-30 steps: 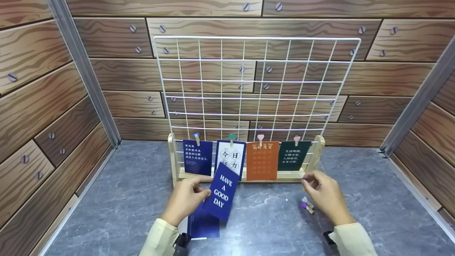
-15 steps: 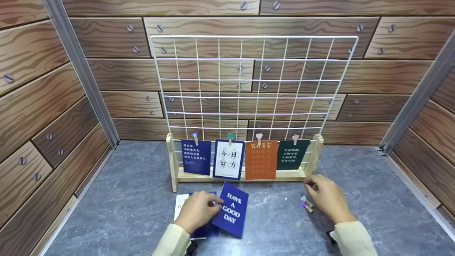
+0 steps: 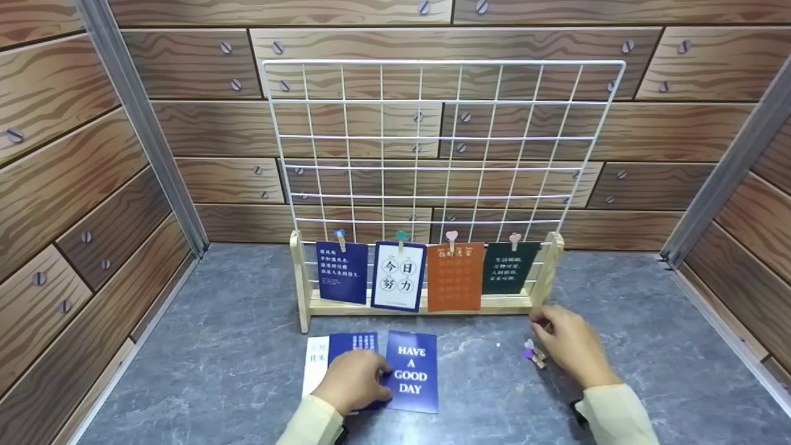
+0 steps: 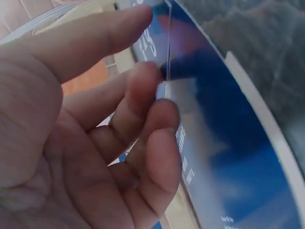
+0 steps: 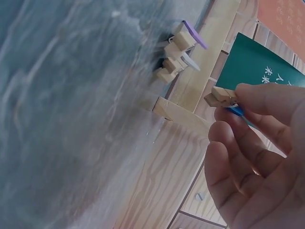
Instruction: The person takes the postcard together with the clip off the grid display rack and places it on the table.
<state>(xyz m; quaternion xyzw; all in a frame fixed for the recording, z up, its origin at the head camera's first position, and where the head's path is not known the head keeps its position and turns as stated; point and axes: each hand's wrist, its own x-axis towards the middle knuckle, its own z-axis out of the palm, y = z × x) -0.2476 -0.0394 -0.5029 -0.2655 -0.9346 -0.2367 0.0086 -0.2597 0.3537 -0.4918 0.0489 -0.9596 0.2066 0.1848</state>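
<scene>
My left hand [image 3: 353, 380] rests at the left edge of a blue card [image 3: 415, 374] that lies flat on the table and reads HAVE A GOOD DAY. In the left wrist view the thumb and bent fingers [image 4: 162, 152] are at the card's edge, spread apart. Under and beside this hand lie another blue card [image 3: 346, 343] and a white card [image 3: 316, 369], partly covered. My right hand [image 3: 568, 342] pinches a small wooden clothespin [image 5: 221, 97] with a blue piece between thumb and index finger. Near it two clothespins [image 3: 535, 356], one with a purple and one with a pale heart, lie on the table.
Behind the hands a wooden rack [image 3: 301, 281] holds a white wire grid [image 3: 442, 136]. Clipped along it hang a blue card [image 3: 341, 272], a white card with blue border [image 3: 397, 293], an orange card [image 3: 455, 281] and a green card [image 3: 508, 272]. Wood-patterned walls [image 3: 507, 49] enclose the grey table.
My left hand has lowered the HAVE A GOOD DAY card from in front of the rack, straightened it, and laid it on the table to the right. The right hand has hardly moved.
</scene>
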